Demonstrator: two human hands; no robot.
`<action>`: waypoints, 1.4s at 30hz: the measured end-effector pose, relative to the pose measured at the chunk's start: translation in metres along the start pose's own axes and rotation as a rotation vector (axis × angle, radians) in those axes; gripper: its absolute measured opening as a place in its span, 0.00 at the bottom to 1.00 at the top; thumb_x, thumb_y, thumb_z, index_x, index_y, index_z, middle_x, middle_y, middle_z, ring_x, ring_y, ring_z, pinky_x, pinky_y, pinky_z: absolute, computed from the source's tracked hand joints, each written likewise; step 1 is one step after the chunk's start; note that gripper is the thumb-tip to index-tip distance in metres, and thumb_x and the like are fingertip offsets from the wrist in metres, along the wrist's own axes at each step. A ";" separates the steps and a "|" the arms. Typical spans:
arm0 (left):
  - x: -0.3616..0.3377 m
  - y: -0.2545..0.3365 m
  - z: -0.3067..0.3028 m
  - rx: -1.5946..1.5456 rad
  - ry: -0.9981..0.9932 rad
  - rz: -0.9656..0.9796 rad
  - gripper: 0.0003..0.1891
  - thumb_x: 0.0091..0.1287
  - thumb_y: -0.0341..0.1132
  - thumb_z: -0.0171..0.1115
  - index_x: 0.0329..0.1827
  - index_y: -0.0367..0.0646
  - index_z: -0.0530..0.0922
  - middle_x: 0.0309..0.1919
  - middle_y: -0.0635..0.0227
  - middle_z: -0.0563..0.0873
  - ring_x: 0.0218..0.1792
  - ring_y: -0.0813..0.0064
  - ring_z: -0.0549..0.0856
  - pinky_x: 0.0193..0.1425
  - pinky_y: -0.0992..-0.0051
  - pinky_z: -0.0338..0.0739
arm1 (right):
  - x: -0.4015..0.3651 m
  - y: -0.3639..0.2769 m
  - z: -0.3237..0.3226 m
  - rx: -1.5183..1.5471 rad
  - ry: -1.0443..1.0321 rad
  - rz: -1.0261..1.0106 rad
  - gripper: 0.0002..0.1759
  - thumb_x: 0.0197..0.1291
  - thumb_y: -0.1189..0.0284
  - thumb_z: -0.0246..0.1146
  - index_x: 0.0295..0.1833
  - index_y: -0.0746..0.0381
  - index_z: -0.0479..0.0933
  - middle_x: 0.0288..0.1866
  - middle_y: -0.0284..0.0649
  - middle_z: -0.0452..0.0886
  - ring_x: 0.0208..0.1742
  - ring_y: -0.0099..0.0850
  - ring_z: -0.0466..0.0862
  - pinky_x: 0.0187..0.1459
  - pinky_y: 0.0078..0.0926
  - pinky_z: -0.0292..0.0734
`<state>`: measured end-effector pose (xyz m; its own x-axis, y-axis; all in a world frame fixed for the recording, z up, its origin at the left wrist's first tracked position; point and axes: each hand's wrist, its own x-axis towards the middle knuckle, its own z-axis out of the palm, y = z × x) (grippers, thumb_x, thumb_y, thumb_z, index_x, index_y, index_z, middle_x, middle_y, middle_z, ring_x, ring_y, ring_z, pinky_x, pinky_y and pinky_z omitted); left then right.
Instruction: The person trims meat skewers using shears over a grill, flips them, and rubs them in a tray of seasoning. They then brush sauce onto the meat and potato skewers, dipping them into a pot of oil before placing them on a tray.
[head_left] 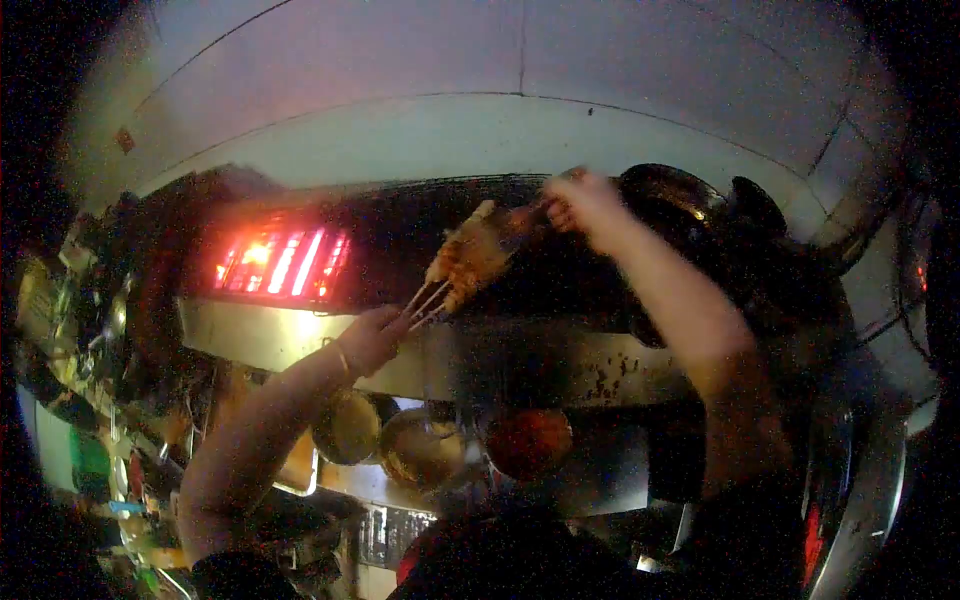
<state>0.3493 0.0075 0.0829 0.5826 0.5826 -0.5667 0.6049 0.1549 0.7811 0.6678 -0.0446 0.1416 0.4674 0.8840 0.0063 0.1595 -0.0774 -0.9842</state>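
Observation:
Several skewers of food (475, 258) are held over the dark grill (400, 225), right of its glowing section. My left hand (375, 340) is closed round the lower ends of their sticks at the grill's front edge. Above and to the right, my right hand (582, 208) is closed on the handle of a brush-like tool (522, 222), whose dark end touches or overlaps the upper part of the food. The exact shape of the tool is blurred.
Red-hot bars (285, 262) glow at the grill's left. Below the metal front ledge (500, 360) stand a pale bowl (347, 428), a second bowl (422, 448) and a bowl of red contents (530, 442). A dark pan (672, 192) lies at the back right.

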 end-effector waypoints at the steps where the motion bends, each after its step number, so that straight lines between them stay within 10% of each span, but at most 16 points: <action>1: -0.013 -0.017 0.014 0.039 0.007 0.096 0.15 0.67 0.49 0.46 0.33 0.48 0.71 0.15 0.74 0.69 0.13 0.83 0.66 0.14 0.80 0.59 | -0.021 -0.001 -0.021 -0.046 0.154 -0.052 0.12 0.51 0.65 0.61 0.32 0.64 0.74 0.20 0.36 0.74 0.19 0.24 0.74 0.22 0.21 0.69; 6: 0.004 -0.024 0.022 0.106 0.049 0.193 0.12 0.66 0.48 0.50 0.37 0.50 0.72 0.15 0.74 0.71 0.11 0.81 0.67 0.11 0.79 0.59 | -0.031 -0.025 -0.022 -0.724 0.260 -0.642 0.13 0.54 0.65 0.60 0.37 0.65 0.77 0.29 0.41 0.81 0.29 0.31 0.80 0.31 0.28 0.74; 9: -0.009 -0.011 0.029 0.082 0.067 0.209 0.13 0.66 0.46 0.50 0.34 0.46 0.72 0.16 0.73 0.71 0.15 0.80 0.69 0.16 0.78 0.62 | -0.079 -0.011 0.041 -1.160 -0.111 -0.771 0.10 0.47 0.67 0.62 0.35 0.61 0.76 0.28 0.43 0.78 0.32 0.41 0.78 0.34 0.35 0.73; 12: -0.001 -0.016 0.026 0.175 0.095 0.280 0.14 0.66 0.44 0.50 0.33 0.42 0.73 0.18 0.71 0.73 0.20 0.79 0.72 0.23 0.75 0.66 | -0.125 -0.001 0.062 -0.920 -0.151 -1.187 0.13 0.40 0.71 0.67 0.34 0.58 0.75 0.22 0.37 0.72 0.27 0.37 0.75 0.30 0.35 0.71; 17: 0.040 -0.058 0.009 0.121 0.091 0.440 0.15 0.65 0.45 0.52 0.41 0.41 0.75 0.22 0.68 0.78 0.23 0.78 0.74 0.25 0.75 0.69 | -0.106 0.001 0.037 -0.269 -0.051 -0.576 0.08 0.53 0.71 0.62 0.39 0.62 0.77 0.33 0.36 0.81 0.29 0.26 0.78 0.32 0.25 0.73; 20: 0.008 -0.043 0.006 -0.021 0.120 0.298 0.16 0.64 0.38 0.54 0.51 0.45 0.64 0.24 0.67 0.79 0.20 0.81 0.74 0.20 0.82 0.67 | -0.074 -0.036 -0.052 -0.136 0.315 -0.469 0.11 0.60 0.65 0.55 0.37 0.62 0.77 0.21 0.29 0.72 0.24 0.20 0.71 0.26 0.20 0.65; 24: 0.000 -0.046 -0.010 -0.037 -0.068 0.210 0.15 0.66 0.33 0.51 0.53 0.46 0.61 0.30 0.60 0.80 0.22 0.72 0.79 0.21 0.73 0.75 | -0.050 -0.032 -0.236 -0.917 0.909 -0.577 0.16 0.58 0.59 0.58 0.42 0.61 0.78 0.28 0.35 0.80 0.31 0.31 0.78 0.35 0.30 0.72; 28: 0.012 -0.049 -0.014 -0.354 -0.195 -0.123 0.15 0.65 0.35 0.54 0.52 0.43 0.67 0.30 0.58 0.79 0.21 0.69 0.79 0.20 0.72 0.73 | -0.060 0.015 -0.371 -1.121 0.819 -0.226 0.20 0.57 0.56 0.58 0.46 0.60 0.77 0.37 0.41 0.81 0.39 0.40 0.79 0.42 0.39 0.72; 33: -0.016 -0.088 -0.052 0.049 -0.113 0.076 0.22 0.64 0.53 0.52 0.44 0.40 0.74 0.22 0.62 0.78 0.12 0.76 0.70 0.13 0.79 0.62 | -0.058 0.109 -0.336 -1.507 0.751 -0.183 0.26 0.55 0.52 0.58 0.50 0.62 0.74 0.45 0.47 0.78 0.47 0.45 0.77 0.49 0.46 0.69; 37: -0.002 -0.111 -0.086 -0.536 -0.251 -0.173 0.10 0.64 0.39 0.57 0.43 0.43 0.75 0.22 0.63 0.79 0.10 0.81 0.68 0.11 0.80 0.59 | -0.073 0.033 -0.309 -1.137 0.449 0.056 0.28 0.55 0.51 0.57 0.48 0.66 0.73 0.44 0.47 0.78 0.46 0.46 0.77 0.47 0.47 0.70; 42: 0.003 -0.116 -0.086 -0.205 -0.062 -0.028 0.09 0.64 0.39 0.57 0.38 0.44 0.74 0.26 0.64 0.80 0.12 0.82 0.71 0.10 0.80 0.60 | -0.085 -0.002 -0.310 -0.817 0.467 -0.020 0.18 0.56 0.60 0.60 0.42 0.65 0.75 0.38 0.45 0.80 0.42 0.35 0.79 0.44 0.37 0.73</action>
<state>0.2339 0.0600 0.0130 0.6031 0.5262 -0.5995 0.5023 0.3332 0.7979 0.8972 -0.2628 0.1974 0.7313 0.6280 0.2662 0.6489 -0.5203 -0.5552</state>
